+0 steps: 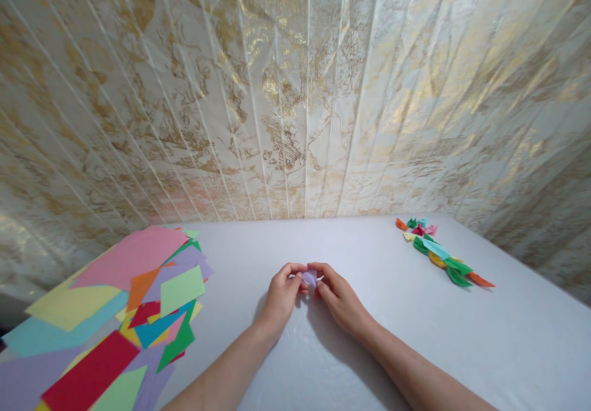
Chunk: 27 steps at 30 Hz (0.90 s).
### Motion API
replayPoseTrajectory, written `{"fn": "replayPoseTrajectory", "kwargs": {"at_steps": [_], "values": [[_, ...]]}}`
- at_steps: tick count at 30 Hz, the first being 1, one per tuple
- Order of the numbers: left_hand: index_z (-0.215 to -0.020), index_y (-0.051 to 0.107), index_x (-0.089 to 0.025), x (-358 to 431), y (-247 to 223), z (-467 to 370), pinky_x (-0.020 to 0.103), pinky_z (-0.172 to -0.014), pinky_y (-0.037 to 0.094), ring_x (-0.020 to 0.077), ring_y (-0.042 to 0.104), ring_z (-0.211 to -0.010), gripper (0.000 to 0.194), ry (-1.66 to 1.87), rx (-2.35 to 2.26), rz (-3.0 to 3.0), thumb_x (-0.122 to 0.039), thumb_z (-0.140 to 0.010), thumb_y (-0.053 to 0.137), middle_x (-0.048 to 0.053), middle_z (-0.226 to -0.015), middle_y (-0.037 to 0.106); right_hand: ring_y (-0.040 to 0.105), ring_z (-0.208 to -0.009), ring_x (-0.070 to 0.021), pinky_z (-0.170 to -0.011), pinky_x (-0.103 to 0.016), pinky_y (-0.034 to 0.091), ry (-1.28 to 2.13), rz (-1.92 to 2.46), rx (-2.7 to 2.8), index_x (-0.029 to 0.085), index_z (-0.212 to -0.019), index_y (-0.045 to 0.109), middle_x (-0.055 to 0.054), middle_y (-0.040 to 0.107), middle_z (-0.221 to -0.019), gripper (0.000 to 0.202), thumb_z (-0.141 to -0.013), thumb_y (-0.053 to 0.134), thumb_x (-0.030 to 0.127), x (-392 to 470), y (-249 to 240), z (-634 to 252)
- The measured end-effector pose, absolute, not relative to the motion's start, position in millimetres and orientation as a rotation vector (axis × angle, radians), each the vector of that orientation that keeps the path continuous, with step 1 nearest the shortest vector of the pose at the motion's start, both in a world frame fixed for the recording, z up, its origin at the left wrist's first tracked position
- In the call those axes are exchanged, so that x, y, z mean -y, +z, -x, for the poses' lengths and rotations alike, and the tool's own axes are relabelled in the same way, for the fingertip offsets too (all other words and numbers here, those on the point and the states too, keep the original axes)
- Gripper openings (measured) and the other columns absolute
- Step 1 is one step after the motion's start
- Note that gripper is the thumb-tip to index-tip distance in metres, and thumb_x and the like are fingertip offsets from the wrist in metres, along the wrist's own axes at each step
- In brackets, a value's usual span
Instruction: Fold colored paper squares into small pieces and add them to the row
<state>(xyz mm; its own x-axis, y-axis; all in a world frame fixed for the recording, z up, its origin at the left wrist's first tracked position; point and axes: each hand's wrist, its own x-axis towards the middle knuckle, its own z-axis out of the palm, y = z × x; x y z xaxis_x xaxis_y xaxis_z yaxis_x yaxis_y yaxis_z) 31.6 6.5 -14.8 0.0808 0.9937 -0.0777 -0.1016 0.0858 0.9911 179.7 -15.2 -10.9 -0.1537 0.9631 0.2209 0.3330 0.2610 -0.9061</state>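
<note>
A small folded piece of lilac paper [309, 277] is held just above the white table, near the middle of the view. My left hand [282, 291] pinches its left side between thumb and fingers. On the right side, my right hand [337, 292] grips the same paper, thumb below and index finger along the top. Its lower edges are partly covered by my fingertips, so the exact folded shape is hard to make out.
Loose sheets of coloured paper, among them a large pink sheet [133, 254] and a red rectangle [90, 371], are heaped at the left. Several folded paper pieces [436, 249] lie in a row at the back right. A gold-patterned curtain [286, 91] hangs behind the white table [258, 245].
</note>
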Motion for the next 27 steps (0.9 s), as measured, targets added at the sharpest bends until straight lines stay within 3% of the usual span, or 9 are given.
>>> {"fn": "replayPoseTrajectory", "kwargs": {"at_steps": [4,20,27], "values": [[-0.091,0.065,-0.015,-6.1,-14.4,-32.0,0.024,-0.059,0.046,0.0134,0.060,-0.058,0.023,1.138,-1.121,-1.107,-0.031,-0.075,0.062,0.000,-0.063,0.063,0.060,-0.076,-0.0154,-0.077,-0.030,0.047,0.894,1.202,1.666,0.019,-0.118,0.057,-0.001,0.063,-0.084,0.032,-0.090,0.040,0.019,14.7,-11.2,-180.5],[-0.089,0.066,-0.016,-5.5,-12.2,-31.9,0.025,-0.063,0.049,0.0130,0.060,-0.060,0.022,1.142,-1.104,-1.058,-0.031,-0.074,0.063,-0.001,-0.064,0.063,0.061,-0.075,-0.0151,-0.076,-0.030,0.047,0.963,1.202,1.640,0.020,-0.120,0.056,0.000,0.063,-0.083,0.035,-0.089,0.040,0.017,15.0,-11.6,-181.3],[-0.091,0.067,-0.016,-4.6,-11.0,-31.3,0.024,-0.062,0.048,0.0135,0.060,-0.061,0.023,1.129,-1.095,-1.068,-0.031,-0.074,0.064,0.000,-0.064,0.064,0.058,-0.069,-0.0133,-0.068,-0.026,0.046,0.935,1.214,1.658,0.020,-0.120,0.055,0.001,0.062,-0.081,0.040,-0.084,0.041,0.011,12.0,-18.5,-181.8]]}}
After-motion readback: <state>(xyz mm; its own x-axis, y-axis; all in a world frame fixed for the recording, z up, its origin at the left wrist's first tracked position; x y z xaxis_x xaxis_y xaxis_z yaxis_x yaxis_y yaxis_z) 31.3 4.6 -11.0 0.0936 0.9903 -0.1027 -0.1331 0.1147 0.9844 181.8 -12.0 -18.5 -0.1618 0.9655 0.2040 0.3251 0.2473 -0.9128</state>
